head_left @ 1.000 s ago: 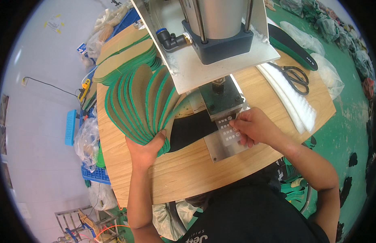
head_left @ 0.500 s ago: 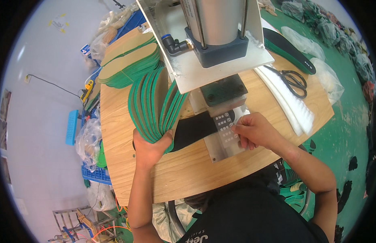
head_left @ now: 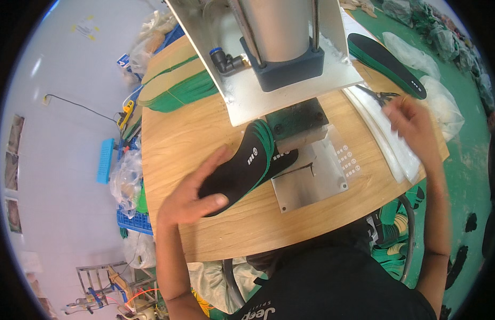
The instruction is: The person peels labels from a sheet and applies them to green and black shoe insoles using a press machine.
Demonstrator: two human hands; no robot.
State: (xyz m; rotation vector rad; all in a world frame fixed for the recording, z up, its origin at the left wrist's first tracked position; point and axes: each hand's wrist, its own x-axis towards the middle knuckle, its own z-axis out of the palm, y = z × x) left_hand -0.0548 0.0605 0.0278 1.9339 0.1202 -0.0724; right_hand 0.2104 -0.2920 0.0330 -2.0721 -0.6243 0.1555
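Observation:
My left hand (head_left: 191, 194), fingers and thumb apart, rests on the near end of a stack of black insoles (head_left: 239, 160) with green edges. The stack leans beside the press plate, black face up, white marks on its top insole. Part of another black insole (head_left: 286, 162) shows beneath it, its tip on the metal plate (head_left: 306, 189). My right hand (head_left: 410, 122), slightly blurred with bent fingers, is over the handles of black scissors (head_left: 385, 96); whether it grips them is hidden. A clear film with white printed marks (head_left: 349, 160) lies at the plate's right edge.
A press with a grey cylinder (head_left: 282, 32) and dark block (head_left: 298, 122) stands over the plate. Beige-topped green insoles (head_left: 178, 88) are stacked at the far left. White foam strips (head_left: 383, 138) and another black insole (head_left: 386, 64) lie at the right.
The insole stack has turned from edges up to black face up, and my left hand's grip has loosened. My right hand has moved from the plate to the scissors; the film now lies farther right.

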